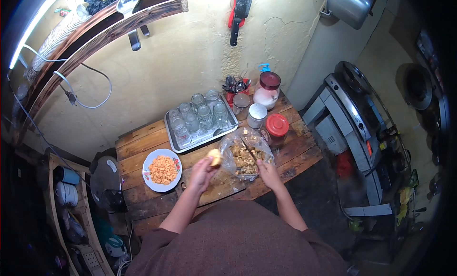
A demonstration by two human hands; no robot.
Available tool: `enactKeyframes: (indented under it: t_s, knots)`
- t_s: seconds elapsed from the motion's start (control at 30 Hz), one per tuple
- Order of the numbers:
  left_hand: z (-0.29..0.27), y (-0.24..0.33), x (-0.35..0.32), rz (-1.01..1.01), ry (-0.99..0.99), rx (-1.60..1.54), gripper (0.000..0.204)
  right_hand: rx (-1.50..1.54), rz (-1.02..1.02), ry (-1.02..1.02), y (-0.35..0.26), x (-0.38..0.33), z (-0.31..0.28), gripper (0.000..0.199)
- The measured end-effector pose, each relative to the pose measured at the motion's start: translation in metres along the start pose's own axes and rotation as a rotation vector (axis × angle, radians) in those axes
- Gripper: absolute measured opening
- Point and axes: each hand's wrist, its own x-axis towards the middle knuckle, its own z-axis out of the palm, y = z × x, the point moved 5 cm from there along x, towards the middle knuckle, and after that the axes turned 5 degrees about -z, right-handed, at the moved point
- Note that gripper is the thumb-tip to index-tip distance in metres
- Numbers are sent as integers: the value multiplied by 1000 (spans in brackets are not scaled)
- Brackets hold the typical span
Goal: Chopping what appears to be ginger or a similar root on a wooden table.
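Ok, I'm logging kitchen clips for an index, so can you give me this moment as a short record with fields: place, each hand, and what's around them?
place: wooden table against a yellowish wall
left hand: holds a pale piece of fruit over a cutting board
right hand: holds a knife, blade pointing into a clear plastic bag of peelings
left of the hands: plate of orange diced pieces
behind: metal tray of empty glass jars, red-lidded containers
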Motion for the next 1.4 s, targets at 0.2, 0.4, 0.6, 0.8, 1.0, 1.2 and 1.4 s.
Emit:
enactKeyframes:
  t_s: [0.2,0.4,0.6,0.8,1.0,1.2,1.4]
  knots:
    - [-89,18,-36,339,224,-301,23,43,-91,-303,-24,23,98,35]
    - [-99,14,-92,413,303,-353,25,-42,-383,-259,-28,69,192,19]
    - [-118,5,-124,433,363,-354,25,-581,-391,-587,-27,99,242,14]
    - [-129,-2,-135,436,389,-369,25,-660,-389,-557,-11,109,265,17]
    - [-121,-2,-128,367,312,-346,27,-554,-362,-395,-18,106,247,11]
    - [-89,10,-118,239,187,-323,27,-122,-354,-8,-35,59,115,24]
    - [-32,13,-82,55,-127,-314,27,-432,-317,210,7,33,22,31]
